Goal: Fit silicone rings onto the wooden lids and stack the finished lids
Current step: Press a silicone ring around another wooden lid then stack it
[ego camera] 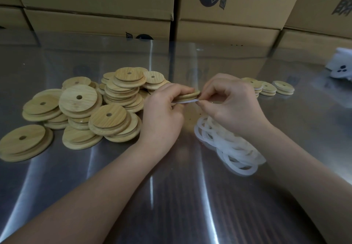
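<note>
My left hand (162,110) grips a round wooden lid (188,95) edge-on above the table. A white silicone ring (187,101) runs along the lid's lower edge, and my right hand (226,101) pinches that ring at the lid's right side. A loose heap of bare wooden lids (91,110), each with a small centre hole, lies to the left. A pile of white silicone rings (228,144) sits under my right wrist. Short stacks of ringed lids (270,88) stand behind my right hand.
The work surface is a shiny steel table (171,196). Cardboard boxes (228,5) with dark printing form a wall along the back. A white object (341,64) lies at the far right edge.
</note>
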{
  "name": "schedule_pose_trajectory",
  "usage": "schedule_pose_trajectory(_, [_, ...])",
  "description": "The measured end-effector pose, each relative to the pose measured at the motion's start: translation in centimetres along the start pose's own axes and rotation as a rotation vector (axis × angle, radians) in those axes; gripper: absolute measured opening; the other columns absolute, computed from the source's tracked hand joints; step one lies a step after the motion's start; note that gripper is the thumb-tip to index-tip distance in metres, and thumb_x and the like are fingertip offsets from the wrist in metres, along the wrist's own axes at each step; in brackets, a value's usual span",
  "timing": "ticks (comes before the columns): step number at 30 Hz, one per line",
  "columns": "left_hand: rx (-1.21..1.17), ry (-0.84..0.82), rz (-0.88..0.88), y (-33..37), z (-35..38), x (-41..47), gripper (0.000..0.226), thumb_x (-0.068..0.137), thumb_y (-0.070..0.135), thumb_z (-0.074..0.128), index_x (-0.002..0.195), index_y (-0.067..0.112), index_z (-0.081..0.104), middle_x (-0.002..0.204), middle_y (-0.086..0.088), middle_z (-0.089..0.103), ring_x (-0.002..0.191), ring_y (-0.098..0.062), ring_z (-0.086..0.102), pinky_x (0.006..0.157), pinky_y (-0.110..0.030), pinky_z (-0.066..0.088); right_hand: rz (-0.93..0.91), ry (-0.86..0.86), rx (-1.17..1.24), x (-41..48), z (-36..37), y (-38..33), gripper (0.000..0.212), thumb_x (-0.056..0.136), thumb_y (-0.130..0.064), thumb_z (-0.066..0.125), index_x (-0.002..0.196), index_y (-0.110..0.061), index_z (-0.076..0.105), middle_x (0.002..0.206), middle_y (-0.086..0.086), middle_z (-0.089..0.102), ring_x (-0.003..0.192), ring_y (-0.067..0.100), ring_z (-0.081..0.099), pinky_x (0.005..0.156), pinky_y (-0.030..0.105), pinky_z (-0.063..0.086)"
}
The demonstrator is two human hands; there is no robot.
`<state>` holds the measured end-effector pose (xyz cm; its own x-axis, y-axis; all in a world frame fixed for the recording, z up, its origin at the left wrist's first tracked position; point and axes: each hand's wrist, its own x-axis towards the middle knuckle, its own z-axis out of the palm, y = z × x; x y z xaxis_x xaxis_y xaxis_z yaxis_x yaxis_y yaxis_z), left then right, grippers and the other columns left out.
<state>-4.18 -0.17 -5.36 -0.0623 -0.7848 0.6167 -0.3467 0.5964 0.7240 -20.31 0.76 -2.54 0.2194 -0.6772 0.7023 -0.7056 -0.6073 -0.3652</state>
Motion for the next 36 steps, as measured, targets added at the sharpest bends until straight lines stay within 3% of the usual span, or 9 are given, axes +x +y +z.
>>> schedule_pose_trajectory(5, [0.012,0.007,0.025,0.1,0.0,-0.1,0.040,0.074,-0.018,0.062,0.099,0.010,0.075,0.098,0.004,0.071,0.099,-0.001,0.059,0.089,-0.013,0.045,-0.049,-0.031,-0.027,0.1,-0.1,0.1,0.014,0.070,0.007,0.075,0.066,-0.003,0.066,0.073,0.009,0.063,0.068,0.022,0.062,0.064,0.029,0.049])
schedule_pose_trajectory(11, [0.040,0.002,0.014,0.1,0.1,-0.2,0.043,0.074,-0.018,0.061,0.103,0.009,0.075,0.097,0.007,0.068,0.099,0.000,0.058,0.088,-0.007,0.042,-0.081,-0.047,-0.058,-0.2,0.2,0.4,0.013,0.072,0.008,0.073,0.069,-0.002,0.065,0.075,0.010,0.063,0.070,0.024,0.061,0.065,0.036,0.051])
schedule_pose_trajectory(16, [0.036,-0.016,0.010,0.4,-0.1,-0.3,0.040,0.076,-0.013,0.063,0.105,0.012,0.074,0.099,0.004,0.070,0.098,-0.002,0.060,0.088,-0.013,0.046,-0.130,-0.048,-0.094,-0.3,0.3,0.5,0.013,0.074,0.006,0.072,0.073,-0.003,0.063,0.078,0.009,0.062,0.073,0.024,0.060,0.067,0.037,0.050])
schedule_pose_trajectory(21, [0.017,-0.027,-0.040,0.7,-0.1,-0.4,0.036,0.082,-0.003,0.068,0.114,0.014,0.070,0.104,0.004,0.068,0.099,-0.001,0.058,0.087,-0.014,0.046,-0.148,0.003,-0.134,-0.2,0.5,0.3,0.012,0.077,0.003,0.074,0.078,-0.002,0.064,0.078,0.007,0.061,0.073,0.019,0.057,0.068,0.029,0.047])
schedule_pose_trajectory(30, [-0.111,0.013,-0.114,1.3,-0.2,-0.5,0.028,0.084,0.002,0.069,0.108,0.017,0.070,0.099,0.006,0.064,0.096,-0.003,0.059,0.088,-0.025,0.049,-0.140,0.094,-0.081,-0.5,0.8,0.4,0.006,0.082,0.000,0.073,0.088,0.000,0.070,0.085,0.007,0.068,0.080,0.020,0.064,0.071,0.038,0.054])
schedule_pose_trajectory(36, [-0.143,0.011,-0.127,1.2,-0.3,-0.4,0.031,0.083,0.005,0.071,0.111,0.019,0.071,0.102,0.004,0.064,0.098,-0.003,0.059,0.090,-0.019,0.047,-0.230,0.166,-0.071,-0.6,1.1,0.8,0.005,0.081,0.002,0.076,0.086,0.002,0.074,0.084,0.013,0.071,0.080,0.024,0.068,0.074,0.036,0.055])
